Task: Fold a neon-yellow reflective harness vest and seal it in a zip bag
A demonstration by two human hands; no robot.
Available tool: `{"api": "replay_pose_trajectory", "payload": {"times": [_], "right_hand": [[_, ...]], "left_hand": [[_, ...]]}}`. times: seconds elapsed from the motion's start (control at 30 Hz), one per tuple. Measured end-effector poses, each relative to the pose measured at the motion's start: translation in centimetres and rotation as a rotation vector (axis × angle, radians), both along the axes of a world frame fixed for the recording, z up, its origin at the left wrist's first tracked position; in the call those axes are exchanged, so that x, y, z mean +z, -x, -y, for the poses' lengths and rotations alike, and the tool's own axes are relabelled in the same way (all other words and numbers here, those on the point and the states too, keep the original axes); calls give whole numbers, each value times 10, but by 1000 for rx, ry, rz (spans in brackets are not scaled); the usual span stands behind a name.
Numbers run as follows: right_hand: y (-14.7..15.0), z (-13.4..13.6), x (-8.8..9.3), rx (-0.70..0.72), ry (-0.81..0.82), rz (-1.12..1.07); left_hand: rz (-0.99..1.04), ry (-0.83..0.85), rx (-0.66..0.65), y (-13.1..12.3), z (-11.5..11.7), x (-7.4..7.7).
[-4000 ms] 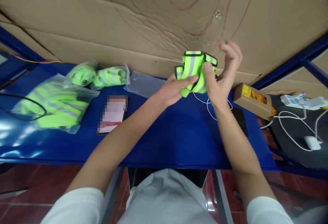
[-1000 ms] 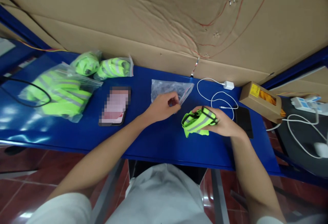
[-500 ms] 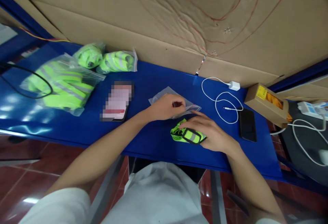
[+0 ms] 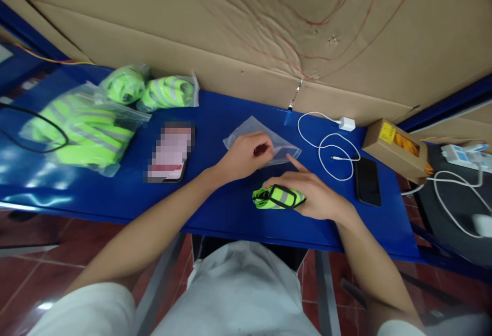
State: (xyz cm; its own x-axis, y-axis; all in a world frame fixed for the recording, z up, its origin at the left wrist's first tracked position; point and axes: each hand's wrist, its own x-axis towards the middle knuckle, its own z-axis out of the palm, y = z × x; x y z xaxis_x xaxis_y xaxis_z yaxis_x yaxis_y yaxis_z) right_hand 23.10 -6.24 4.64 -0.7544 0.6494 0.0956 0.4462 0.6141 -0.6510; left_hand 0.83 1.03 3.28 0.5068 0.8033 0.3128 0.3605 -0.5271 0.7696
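My right hand [image 4: 317, 192] grips the green bundle [image 4: 283, 197], seemingly folded but unbagged, below the left fingertips. My left hand [image 4: 246, 155] curls over the clear bag [image 4: 282, 144]; whether it pinches, I cannot tell. Filled bags [image 4: 94, 133] lie well left of both.

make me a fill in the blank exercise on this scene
The striped neon-green fabric bundle is in the person's ____ hand.
The curled left hand is at the flat clear bag made of ____.
The rectangular sticker on the brown cardboard box is coloured ____.
Beyond the large bag of neon-green material lie ____ smaller filled bags.
Missing words: right; plastic; yellow; two.
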Motion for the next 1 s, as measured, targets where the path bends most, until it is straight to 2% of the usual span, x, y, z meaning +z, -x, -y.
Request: {"api": "replay_pose_trajectory", "payload": {"times": [0.07,0.1,0.27,0.37,0.57,0.73,0.83,0.9,1.0], "right_hand": [[8,3,-2,19,8,-12],[13,4,-3,39,17,-14],[26,12,-4,108,50,28],[18,12,-2,100,60,38],[6,3,0,58,59,-75],[20,0,-6,59,127,-131],[24,2,-9,74,161,-150],[24,6,-8,107,188,-130],[23,10,-6,183,215,-59]], "left_hand": [[-14,16,-98,-2,1,-1],[-20,4,-87,-3,1,-2],[-100,-113,213,-3,-4,-8],[-88,-128,253,2,-8,-6],[3,-60,160,3,-4,0],[-50,10,-132,-1,0,-9],[-182,81,-293,1,-7,-21],[-301,142,-304,2,-11,-28],[-395,173,-248,2,-14,-32]]}}
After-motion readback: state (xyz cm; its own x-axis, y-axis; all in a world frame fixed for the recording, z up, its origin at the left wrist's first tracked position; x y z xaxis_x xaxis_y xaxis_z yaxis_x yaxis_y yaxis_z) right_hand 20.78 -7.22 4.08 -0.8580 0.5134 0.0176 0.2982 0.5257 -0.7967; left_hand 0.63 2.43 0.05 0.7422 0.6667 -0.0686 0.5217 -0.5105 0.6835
